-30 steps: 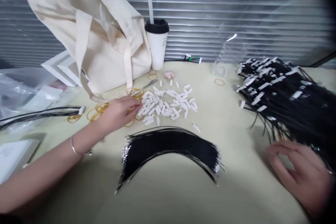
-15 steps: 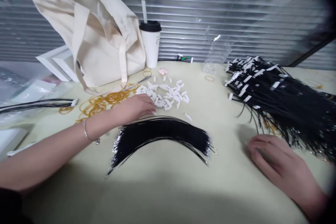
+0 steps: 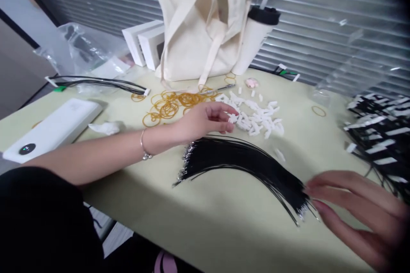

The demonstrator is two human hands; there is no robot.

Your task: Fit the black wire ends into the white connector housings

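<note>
My left hand (image 3: 213, 118) is at the near left edge of a pile of small white plastic connector housings (image 3: 256, 115). Its thumb and fingers are curled around a white connector housing (image 3: 232, 118) at the fingertips. Below it, a curved bundle of black wires (image 3: 237, 153) with silvery metal terminals at both ends lies on the table. My right hand (image 3: 355, 209), slightly blurred, reaches in to the bundle's right end. Its thumb and fingers are apart, with the tips beside the terminals; whether they touch a wire is hard to see.
Yellow rubber bands (image 3: 173, 104) and a pen-like metal tool (image 3: 221, 88) lie behind my left hand. A canvas bag (image 3: 198, 42) and lidded cup (image 3: 256, 42) stand at the back. A white power bank (image 3: 54, 128) lies left; finished-looking black cables (image 3: 384, 136) are heaped right.
The view has swung left. My right hand has moved from the right side to the wire bundle's right end. My left hand stays by the connector pile, its fingers now around a white housing.
</note>
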